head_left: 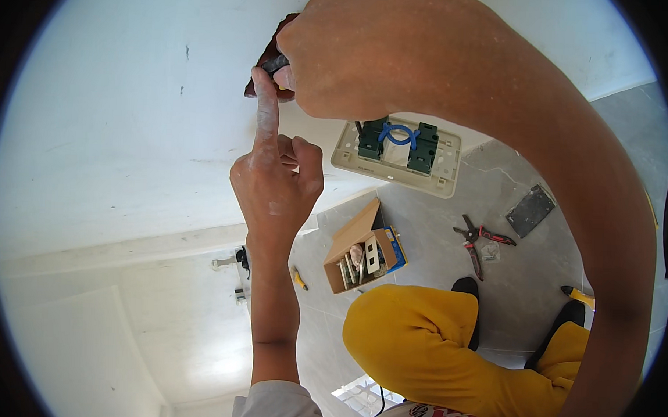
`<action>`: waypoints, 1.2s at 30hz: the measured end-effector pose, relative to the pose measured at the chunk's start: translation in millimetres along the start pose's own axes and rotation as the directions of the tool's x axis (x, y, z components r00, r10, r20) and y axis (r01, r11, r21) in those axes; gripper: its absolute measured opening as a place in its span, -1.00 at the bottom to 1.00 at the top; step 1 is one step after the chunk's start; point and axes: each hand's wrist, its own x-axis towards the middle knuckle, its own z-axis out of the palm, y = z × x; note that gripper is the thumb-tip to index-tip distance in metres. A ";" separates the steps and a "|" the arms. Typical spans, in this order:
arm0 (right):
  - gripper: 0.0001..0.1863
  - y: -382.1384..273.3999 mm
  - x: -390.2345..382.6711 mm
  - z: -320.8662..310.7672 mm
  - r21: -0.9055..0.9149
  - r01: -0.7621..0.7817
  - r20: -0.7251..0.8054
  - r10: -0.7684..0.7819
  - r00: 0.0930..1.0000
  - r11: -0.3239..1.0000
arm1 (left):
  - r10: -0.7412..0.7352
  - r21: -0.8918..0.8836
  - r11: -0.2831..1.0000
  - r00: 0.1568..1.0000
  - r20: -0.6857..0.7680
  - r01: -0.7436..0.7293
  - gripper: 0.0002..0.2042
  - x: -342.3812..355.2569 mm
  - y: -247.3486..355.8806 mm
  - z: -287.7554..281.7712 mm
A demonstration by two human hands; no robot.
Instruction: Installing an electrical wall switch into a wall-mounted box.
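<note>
My right hand [332, 58] is bent over a dark reddish opening [263, 44] in the white wall [131, 113], its fingers closed on a small dark piece that is mostly hidden. My left hand [276, 184], dusted white on the fingers, has its index finger stretched up to the opening beside the right fingertips; its other fingers are curled, with nothing visible in them. Just below my right forearm is a cream switch plate [442, 175] seen from behind, with two green modules [422, 151] and a blue wire loop [399, 141].
On grey floor tiles [422, 211] lie an open cardboard box [344, 249] of parts, red-handled pliers [495, 236], a small clear bag [490, 252], a dark rectangular plate [530, 210] and two yellow-handled tools [300, 279] [582, 296]. My yellow-trousered legs [410, 336] are folded below.
</note>
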 end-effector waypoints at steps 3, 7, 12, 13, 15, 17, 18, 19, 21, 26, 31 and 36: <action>-0.79 8.9 0.7 -3.5 0.220 -0.033 0.087 0.014 0.996 0.975 | 0.070 0.153 0.986 0.998 -0.003 -0.069 -0.12 2.7 -1.2 -0.4; -0.82 16.1 1.5 -8.6 0.368 -0.079 0.174 0.015 0.985 0.926 | 0.059 0.239 0.969 0.997 0.049 -0.069 -0.17 5.1 1.8 -7.5; -0.79 21.3 0.1 17.6 -0.151 0.314 -0.033 -0.322 0.946 0.937 | 0.037 0.207 0.976 0.992 0.119 -0.061 -0.14 12.0 -0.3 -18.1; -0.79 22.6 3.4 26.2 -0.111 0.308 -0.083 -0.318 0.945 0.945 | 0.030 0.210 0.976 0.991 0.134 -0.058 -0.14 12.5 -0.5 -19.5; -0.78 23.6 10.9 36.8 -0.044 0.305 -0.173 -0.308 0.936 0.951 | -0.014 0.222 0.975 0.989 0.144 -0.019 -0.16 13.5 -0.7 -21.3; -0.76 19.0 19.5 37.8 0.090 0.178 -0.205 -0.157 0.966 0.980 | -0.029 0.182 0.983 0.988 0.151 0.001 -0.17 17.6 -1.0 -20.7; -0.75 16.9 22.4 39.9 0.191 0.047 -0.190 -0.010 0.982 0.981 | -0.045 0.159 0.987 0.987 0.152 0.021 -0.17 18.7 -0.2 -20.5; -0.73 6.0 33.8 36.3 0.331 -0.225 -0.078 0.264 0.961 0.917 | -0.037 0.182 0.983 0.988 0.149 0.009 -0.18 18.9 1.2 -19.9; -0.74 -11.4 34.9 47.0 0.545 -0.335 -0.246 0.529 0.812 0.768 | -0.060 0.226 0.974 0.989 0.134 0.028 -0.20 17.0 5.3 -15.7; -0.72 -33.7 20.3 116.3 0.840 0.098 -0.526 0.755 0.392 0.534 | -0.072 0.285 0.958 0.993 0.098 0.042 -0.23 14.9 11.4 -10.0; -0.70 -23.8 28.6 140.8 0.596 -0.019 -0.773 0.579 0.259 0.803 | -0.058 0.405 0.914 0.993 0.105 0.011 -0.26 12.3 14.5 -12.7; -0.71 -35.0 35.5 131.0 0.468 -0.195 -0.829 0.504 0.241 0.862 | 0.077 0.400 0.913 0.997 0.016 -0.077 -0.36 13.5 7.6 -6.0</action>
